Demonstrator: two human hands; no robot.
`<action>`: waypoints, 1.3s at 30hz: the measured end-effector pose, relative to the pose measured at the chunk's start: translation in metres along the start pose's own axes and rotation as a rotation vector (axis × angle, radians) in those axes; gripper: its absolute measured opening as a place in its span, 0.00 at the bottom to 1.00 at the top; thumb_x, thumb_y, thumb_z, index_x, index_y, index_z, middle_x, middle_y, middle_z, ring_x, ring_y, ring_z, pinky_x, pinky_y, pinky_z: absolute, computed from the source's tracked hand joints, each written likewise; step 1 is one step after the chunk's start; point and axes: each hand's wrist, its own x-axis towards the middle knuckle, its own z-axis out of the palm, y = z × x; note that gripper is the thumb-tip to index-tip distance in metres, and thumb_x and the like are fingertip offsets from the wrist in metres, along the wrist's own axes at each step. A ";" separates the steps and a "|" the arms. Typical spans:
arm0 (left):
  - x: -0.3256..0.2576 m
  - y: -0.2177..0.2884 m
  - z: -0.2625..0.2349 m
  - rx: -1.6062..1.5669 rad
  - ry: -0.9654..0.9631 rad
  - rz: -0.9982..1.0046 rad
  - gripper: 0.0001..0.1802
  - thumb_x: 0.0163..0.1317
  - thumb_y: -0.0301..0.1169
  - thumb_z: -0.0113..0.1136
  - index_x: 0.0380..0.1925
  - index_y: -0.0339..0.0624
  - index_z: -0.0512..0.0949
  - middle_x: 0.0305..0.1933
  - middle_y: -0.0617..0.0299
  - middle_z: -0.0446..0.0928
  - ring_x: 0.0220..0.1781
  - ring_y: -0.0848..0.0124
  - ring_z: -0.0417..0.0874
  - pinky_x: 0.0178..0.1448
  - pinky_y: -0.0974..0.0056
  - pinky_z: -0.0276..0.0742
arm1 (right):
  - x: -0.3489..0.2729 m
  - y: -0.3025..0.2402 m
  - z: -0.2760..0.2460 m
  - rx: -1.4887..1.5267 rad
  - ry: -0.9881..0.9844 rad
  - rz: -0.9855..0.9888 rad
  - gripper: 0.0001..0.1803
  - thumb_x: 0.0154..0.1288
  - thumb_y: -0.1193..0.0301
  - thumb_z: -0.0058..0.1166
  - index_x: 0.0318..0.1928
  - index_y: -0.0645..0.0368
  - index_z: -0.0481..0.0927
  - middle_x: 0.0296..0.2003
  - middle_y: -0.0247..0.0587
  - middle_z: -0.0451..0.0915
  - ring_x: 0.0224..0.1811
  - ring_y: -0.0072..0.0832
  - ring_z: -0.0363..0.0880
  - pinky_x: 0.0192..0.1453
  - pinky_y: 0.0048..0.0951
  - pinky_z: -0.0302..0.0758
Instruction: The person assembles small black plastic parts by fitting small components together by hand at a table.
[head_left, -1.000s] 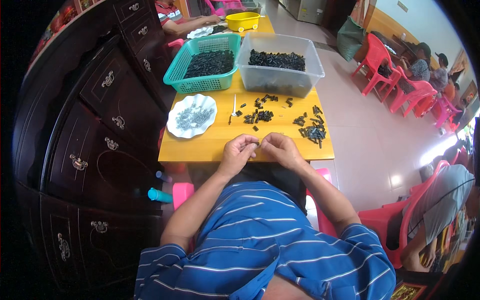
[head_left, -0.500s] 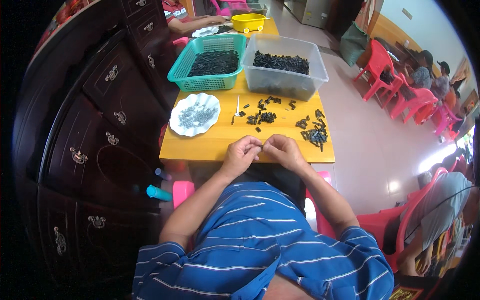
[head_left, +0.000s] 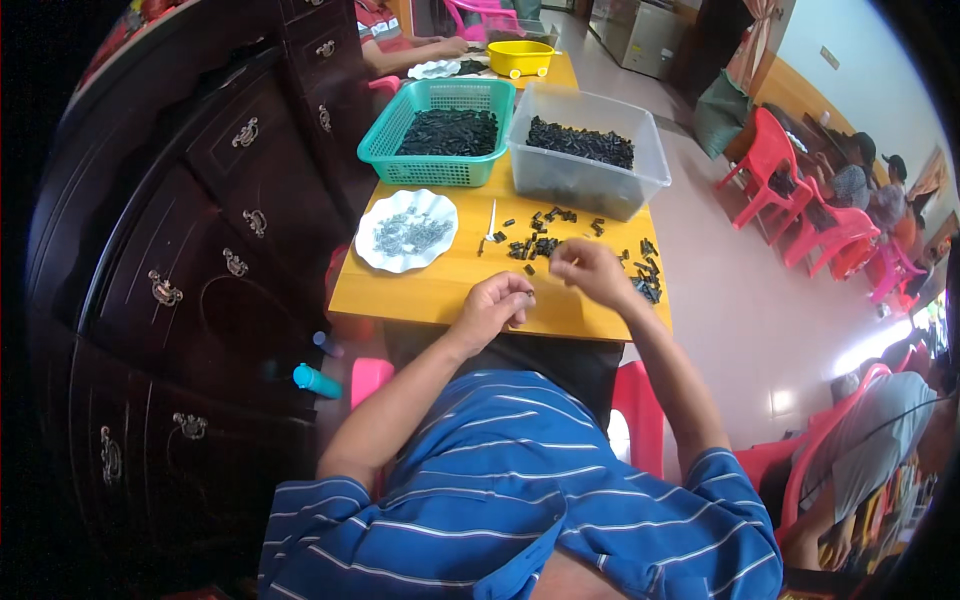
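Pinched in my left hand, at the front edge of the yellow table, is a small black piece, mostly hidden by the fingers. My right hand is raised over the table a little farther forward, its fingers curled together; what they hold, if anything, is hidden. Beyond it lies a loose cluster of small black pieces, and another pile of black pieces is partly behind the right wrist. A white scalloped plate of small shiny metal parts is on the left. Beside it lies a thin white tool.
A green basket and a clear plastic bin, both with many black pieces, stand at the table's far end. Beyond is a yellow tub near another person's arm. Dark cabinets line the left; red chairs are on the right.
My hands have come apart. The right one has lifted forward and right, toward the loose black pieces, while the left stays near the table edge with its piece. The view has shifted slightly.
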 end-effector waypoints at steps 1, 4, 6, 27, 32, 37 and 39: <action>0.000 -0.001 -0.002 -0.001 0.003 0.002 0.06 0.72 0.27 0.56 0.46 0.40 0.76 0.38 0.65 0.80 0.33 0.81 0.80 0.39 0.74 0.80 | 0.011 -0.003 -0.005 -0.029 0.017 0.065 0.07 0.67 0.70 0.62 0.39 0.60 0.83 0.30 0.32 0.83 0.30 0.21 0.81 0.36 0.25 0.78; 0.004 -0.004 -0.007 -0.102 -0.015 0.028 0.06 0.72 0.28 0.56 0.46 0.41 0.75 0.38 0.65 0.81 0.31 0.81 0.79 0.37 0.75 0.78 | 0.047 0.019 -0.011 -0.340 0.164 -0.126 0.08 0.60 0.69 0.64 0.38 0.59 0.84 0.31 0.41 0.86 0.32 0.33 0.86 0.40 0.33 0.80; 0.004 -0.004 -0.009 -0.154 -0.012 0.023 0.07 0.72 0.29 0.56 0.46 0.41 0.75 0.37 0.65 0.80 0.30 0.81 0.79 0.36 0.75 0.77 | 0.060 0.030 -0.008 -0.421 0.179 -0.115 0.08 0.60 0.69 0.64 0.38 0.58 0.84 0.31 0.43 0.86 0.33 0.35 0.86 0.40 0.35 0.80; 0.004 -0.006 -0.013 -0.122 0.029 0.007 0.07 0.72 0.29 0.57 0.46 0.41 0.75 0.37 0.64 0.81 0.29 0.81 0.79 0.35 0.75 0.78 | 0.091 0.044 0.017 -0.746 0.163 -0.010 0.10 0.60 0.64 0.61 0.38 0.55 0.86 0.37 0.46 0.86 0.42 0.47 0.84 0.47 0.47 0.80; 0.007 -0.006 -0.012 -0.118 0.029 0.016 0.07 0.72 0.29 0.58 0.46 0.40 0.75 0.38 0.64 0.81 0.29 0.81 0.79 0.36 0.75 0.78 | 0.087 0.051 0.001 -0.732 0.290 -0.117 0.11 0.63 0.65 0.59 0.40 0.58 0.83 0.36 0.48 0.85 0.40 0.47 0.85 0.46 0.46 0.80; 0.006 -0.009 -0.013 -0.086 0.025 0.044 0.07 0.71 0.29 0.57 0.46 0.40 0.75 0.39 0.64 0.81 0.29 0.81 0.79 0.36 0.75 0.78 | 0.029 -0.005 -0.018 -0.309 0.202 -0.110 0.07 0.66 0.70 0.58 0.40 0.61 0.79 0.31 0.45 0.84 0.32 0.38 0.86 0.36 0.36 0.80; 0.002 -0.008 -0.013 -0.065 0.039 0.030 0.08 0.71 0.28 0.57 0.47 0.39 0.76 0.39 0.63 0.81 0.29 0.81 0.78 0.36 0.75 0.78 | 0.003 -0.023 -0.014 -0.111 0.120 -0.003 0.06 0.68 0.72 0.57 0.37 0.63 0.77 0.27 0.36 0.80 0.28 0.21 0.82 0.31 0.25 0.77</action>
